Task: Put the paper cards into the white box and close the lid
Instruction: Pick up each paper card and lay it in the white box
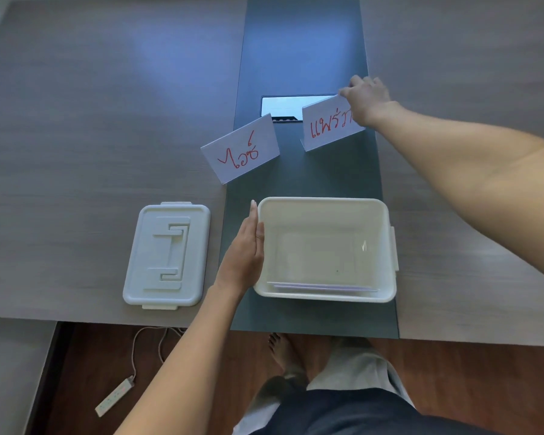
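An open white box (pixel 325 203) stands on the dark centre strip of the table near the front edge. Flat cards (pixel 324 287) lie inside along its near wall. My left hand (pixel 245 249) rests flat against the box's left wall, fingers straight and together. Two folded paper cards with red writing stand upright behind the box. My right hand (pixel 366 98) pinches the top right corner of the right card (pixel 327 127). The left card (pixel 241 149) stands free. The white lid (pixel 167 255) lies flat on the table to the left of the box.
A recessed socket hatch (pixel 283 106) sits in the dark strip just behind the cards. The table's front edge runs close below the box and lid. On the floor below lie a power strip (pixel 115 397) with its cable, and my bare feet.
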### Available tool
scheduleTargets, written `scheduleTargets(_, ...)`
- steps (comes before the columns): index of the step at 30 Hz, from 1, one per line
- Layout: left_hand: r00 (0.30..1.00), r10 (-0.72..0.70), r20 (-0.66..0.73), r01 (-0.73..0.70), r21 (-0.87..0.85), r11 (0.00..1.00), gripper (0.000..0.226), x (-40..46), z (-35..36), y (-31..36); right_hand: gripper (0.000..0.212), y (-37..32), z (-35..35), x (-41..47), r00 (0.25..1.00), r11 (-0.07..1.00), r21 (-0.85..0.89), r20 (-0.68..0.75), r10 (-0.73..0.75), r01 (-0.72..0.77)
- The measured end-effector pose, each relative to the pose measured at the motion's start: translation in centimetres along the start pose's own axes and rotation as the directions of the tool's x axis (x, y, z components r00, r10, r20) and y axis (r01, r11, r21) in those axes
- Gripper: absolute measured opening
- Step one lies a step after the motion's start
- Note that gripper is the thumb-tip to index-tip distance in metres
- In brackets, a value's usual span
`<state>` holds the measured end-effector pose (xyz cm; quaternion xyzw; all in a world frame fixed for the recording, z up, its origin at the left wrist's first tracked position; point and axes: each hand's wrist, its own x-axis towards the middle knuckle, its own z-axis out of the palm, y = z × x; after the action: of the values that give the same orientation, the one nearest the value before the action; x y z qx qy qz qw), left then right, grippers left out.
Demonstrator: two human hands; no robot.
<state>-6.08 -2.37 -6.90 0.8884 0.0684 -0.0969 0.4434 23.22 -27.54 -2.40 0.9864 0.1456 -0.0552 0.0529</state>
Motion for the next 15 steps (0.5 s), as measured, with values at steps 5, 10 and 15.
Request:
scheduleTargets(5,1.000,-0.008,-0.001,0.008,0.010,1.000,0.054,0.0,0.0,0.2,0.028,-0.4,-0.1,0.9,0.998,0.998,-0.065,-0.055,-0.006,0.003)
scheduleTargets(10,1.000,-0.002,0.001,0.002,0.021,1.000,0.054,0.1,-0.1,0.2,0.019,-1.2,-1.0,0.7,1.000,0.995,-0.096,0.004,0.004,-0.003)
scheduleTargets(15,1.000,0.015,-0.006,-0.015,0.031,0.999,0.054,0.2,-0.2,0.0,0.015,-0.8,-1.1,-1.2,0.998,1.000,0.004,-0.061,0.023,-0.023)
